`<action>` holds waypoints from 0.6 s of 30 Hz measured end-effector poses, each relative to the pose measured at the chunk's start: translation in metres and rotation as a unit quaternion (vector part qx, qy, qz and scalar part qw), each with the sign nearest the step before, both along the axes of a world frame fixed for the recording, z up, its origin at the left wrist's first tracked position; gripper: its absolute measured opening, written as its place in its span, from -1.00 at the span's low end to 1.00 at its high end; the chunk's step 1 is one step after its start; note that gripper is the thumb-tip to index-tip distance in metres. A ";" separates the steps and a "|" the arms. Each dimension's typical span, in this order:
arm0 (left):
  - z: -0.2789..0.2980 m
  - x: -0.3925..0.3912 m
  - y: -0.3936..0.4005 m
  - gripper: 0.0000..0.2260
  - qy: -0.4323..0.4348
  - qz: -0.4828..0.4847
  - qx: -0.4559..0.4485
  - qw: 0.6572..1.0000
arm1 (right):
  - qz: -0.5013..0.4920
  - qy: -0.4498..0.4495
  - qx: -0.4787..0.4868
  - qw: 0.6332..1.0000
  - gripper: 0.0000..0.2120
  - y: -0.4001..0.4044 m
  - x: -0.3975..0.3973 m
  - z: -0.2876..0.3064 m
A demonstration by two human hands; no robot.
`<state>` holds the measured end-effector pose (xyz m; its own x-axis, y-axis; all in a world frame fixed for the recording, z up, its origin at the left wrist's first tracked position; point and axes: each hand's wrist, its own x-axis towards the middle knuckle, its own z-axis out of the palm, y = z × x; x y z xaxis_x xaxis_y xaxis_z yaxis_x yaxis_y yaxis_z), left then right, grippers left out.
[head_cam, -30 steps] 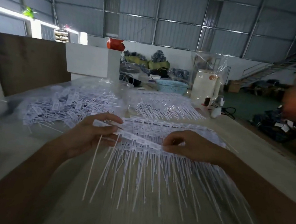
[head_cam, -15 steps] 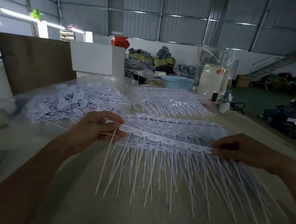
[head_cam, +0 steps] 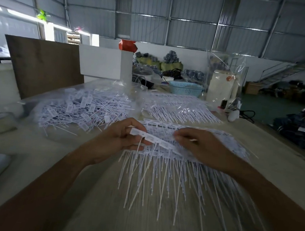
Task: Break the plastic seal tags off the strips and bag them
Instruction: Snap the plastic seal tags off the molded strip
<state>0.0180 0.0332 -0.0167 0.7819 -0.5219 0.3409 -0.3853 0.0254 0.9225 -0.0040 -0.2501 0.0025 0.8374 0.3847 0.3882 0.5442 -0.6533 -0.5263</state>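
Between the two hands, just above the desk [head_cam: 87, 193], a white strip of seal tags [head_cam: 153, 139] is held level, the left hand [head_cam: 119, 140] pinching its end tag in a narrow grip and the right hand [head_cam: 199, 146] closing fingers on it further along. It looks light, thin and slightly springy, its long tails dangling, so holding the flat tag heads close to the joint should let each snap cleanly. Beneath lies a stack of more strips [head_cam: 189, 168], with a clear bag of loose tags [head_cam: 84, 110] at the left.
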 end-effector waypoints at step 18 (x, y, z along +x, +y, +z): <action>0.015 -0.020 -0.031 -0.69 0.017 0.169 0.055 0.984 | 0.050 -0.068 0.042 0.995 -0.80 0.057 -0.007 -0.008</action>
